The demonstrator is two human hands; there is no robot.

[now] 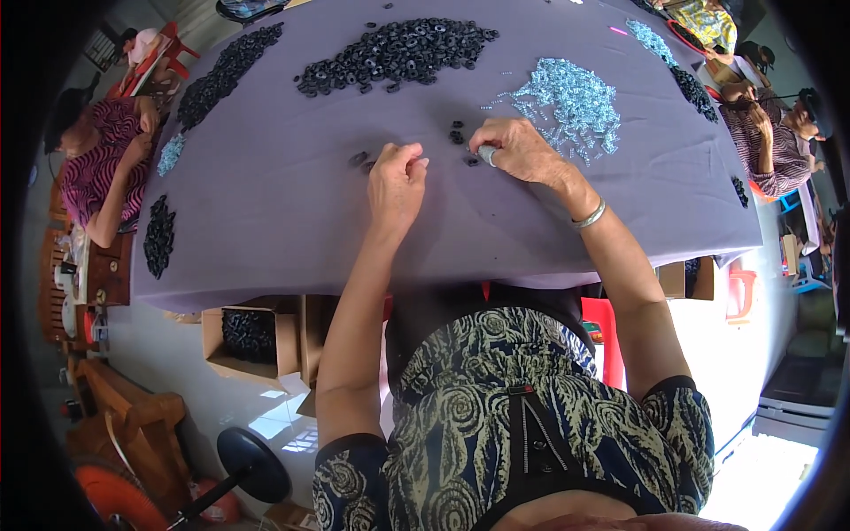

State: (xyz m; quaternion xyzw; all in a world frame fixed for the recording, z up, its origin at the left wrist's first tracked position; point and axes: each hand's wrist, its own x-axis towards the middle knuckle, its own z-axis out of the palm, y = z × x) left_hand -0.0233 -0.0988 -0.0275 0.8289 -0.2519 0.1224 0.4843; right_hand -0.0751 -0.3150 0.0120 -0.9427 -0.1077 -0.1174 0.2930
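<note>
My left hand (396,188) is raised over the purple-grey tablecloth (292,212), its fingers bent and pressed together. Whatever it may hold is too small to make out. A few small black ring-like parts (359,159) lie just left of it. My right hand (529,152), with a grey cover on its thumb and a bangle at the wrist, is closed in a pinch, and its fingertips hide any thing inside. Several loose black parts (457,136) sit beside those fingertips. Just beyond this hand spreads a heap of small pale-blue springs (571,99).
A large heap of black parts (403,55) lies at the far middle, another heap (228,75) at far left. Co-workers sit at the left (104,173) and right (770,137) table edges. A cardboard box (250,341) of black parts stands below the table.
</note>
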